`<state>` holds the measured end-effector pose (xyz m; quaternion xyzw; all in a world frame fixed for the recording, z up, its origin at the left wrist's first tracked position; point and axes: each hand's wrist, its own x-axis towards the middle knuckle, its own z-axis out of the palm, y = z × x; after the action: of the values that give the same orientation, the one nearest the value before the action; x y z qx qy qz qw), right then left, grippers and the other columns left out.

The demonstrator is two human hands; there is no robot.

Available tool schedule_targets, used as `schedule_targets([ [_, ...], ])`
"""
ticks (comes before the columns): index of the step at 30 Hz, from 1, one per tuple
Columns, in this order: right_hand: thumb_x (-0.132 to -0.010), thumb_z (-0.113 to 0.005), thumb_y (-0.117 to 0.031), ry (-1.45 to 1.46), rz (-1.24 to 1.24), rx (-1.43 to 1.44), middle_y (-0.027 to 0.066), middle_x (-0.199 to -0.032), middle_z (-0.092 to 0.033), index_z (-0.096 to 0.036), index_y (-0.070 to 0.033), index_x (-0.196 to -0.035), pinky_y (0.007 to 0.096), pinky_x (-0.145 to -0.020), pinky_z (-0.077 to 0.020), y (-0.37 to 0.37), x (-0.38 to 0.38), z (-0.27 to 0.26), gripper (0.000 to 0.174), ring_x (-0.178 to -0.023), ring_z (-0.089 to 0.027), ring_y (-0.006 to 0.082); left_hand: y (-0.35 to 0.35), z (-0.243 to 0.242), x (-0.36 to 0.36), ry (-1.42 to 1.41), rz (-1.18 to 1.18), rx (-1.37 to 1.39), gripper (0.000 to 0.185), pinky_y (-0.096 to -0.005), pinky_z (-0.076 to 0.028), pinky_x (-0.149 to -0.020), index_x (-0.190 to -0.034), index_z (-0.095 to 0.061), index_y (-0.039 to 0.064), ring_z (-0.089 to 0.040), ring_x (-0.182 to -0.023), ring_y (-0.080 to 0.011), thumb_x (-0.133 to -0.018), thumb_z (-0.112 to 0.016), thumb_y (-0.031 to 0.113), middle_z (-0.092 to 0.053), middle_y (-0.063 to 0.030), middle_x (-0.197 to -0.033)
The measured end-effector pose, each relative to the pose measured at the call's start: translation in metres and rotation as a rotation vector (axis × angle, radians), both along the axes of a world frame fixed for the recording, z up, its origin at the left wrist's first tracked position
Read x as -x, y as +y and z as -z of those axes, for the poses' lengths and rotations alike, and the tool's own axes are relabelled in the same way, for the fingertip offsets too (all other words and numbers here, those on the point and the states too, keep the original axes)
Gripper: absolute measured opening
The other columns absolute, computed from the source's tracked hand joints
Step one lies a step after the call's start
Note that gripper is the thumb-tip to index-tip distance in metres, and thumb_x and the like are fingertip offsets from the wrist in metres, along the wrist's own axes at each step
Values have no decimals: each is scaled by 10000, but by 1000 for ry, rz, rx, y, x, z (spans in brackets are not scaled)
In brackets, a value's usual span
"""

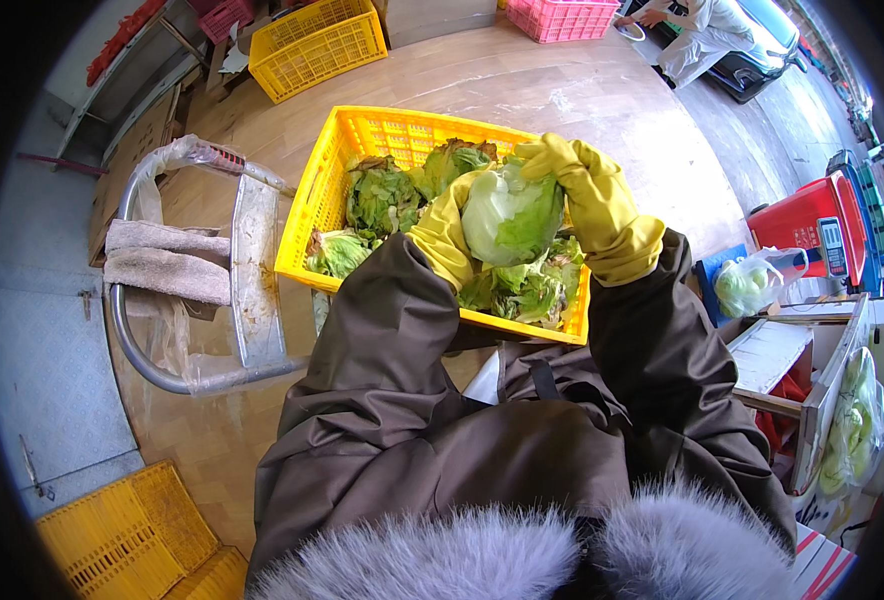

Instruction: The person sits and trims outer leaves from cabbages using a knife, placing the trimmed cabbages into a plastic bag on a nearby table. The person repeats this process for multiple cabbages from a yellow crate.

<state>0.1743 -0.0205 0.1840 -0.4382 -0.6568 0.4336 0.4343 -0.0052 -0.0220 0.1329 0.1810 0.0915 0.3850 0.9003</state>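
Observation:
A pale green head of lettuce (515, 219) is held up over a yellow plastic crate (313, 187). My left hand (445, 231), in a yellow rubber glove, cups the head from its left side. From the upper right, my right hand (603, 199), gloved the same way, has its bent fingers on the top edge of the head; the exact fingertip contact is partly hidden. Inside the crate lie several loose lettuce heads and leaves (383, 196), some with browned edges. More leafy lettuce (535, 289) lies below the held head.
A metal-framed chair (258, 262) with a towel (168, 262) over it stands left of the crate. Beyond are another yellow crate (318, 52) and a pink crate (562, 19). A bagged vegetable (746, 286), a red scale (809, 225) and a wooden box (832, 405) are to the right. A person (701, 37) crouches at upper right.

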Motion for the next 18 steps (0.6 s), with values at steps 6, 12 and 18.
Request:
schedule_targets([
  [6,-1042,-475,-266,258,33,61,187,-1149,-664,-653,69,-1031,336,-961,-476,7,1,19,379,-1028,-629,216,0,-13,-7,-173,61,71,499,-440,-512,-977,-1312,-539,45,-621,-1112,-290,-986,-466,415,-630,-146,-1222],
  [12,-948,-624,-378,268,426,134,151,-1008,-690,-653,20,-1095,318,-909,-495,-5,13,5,425,-953,-632,195,-1,-6,-5,96,-220,236,500,-452,-504,-991,-1326,-530,57,-607,-1143,-296,-991,-449,418,-617,-148,-1249],
  [18,-837,-779,-368,-364,376,6,125,-1028,-594,-554,2,-1230,315,-810,-508,-26,34,23,585,-948,-579,190,1,11,-1,575,-526,140,469,-438,-535,-943,-1284,-560,103,-618,-1119,-282,-1000,-404,443,-628,-110,-1223],
])
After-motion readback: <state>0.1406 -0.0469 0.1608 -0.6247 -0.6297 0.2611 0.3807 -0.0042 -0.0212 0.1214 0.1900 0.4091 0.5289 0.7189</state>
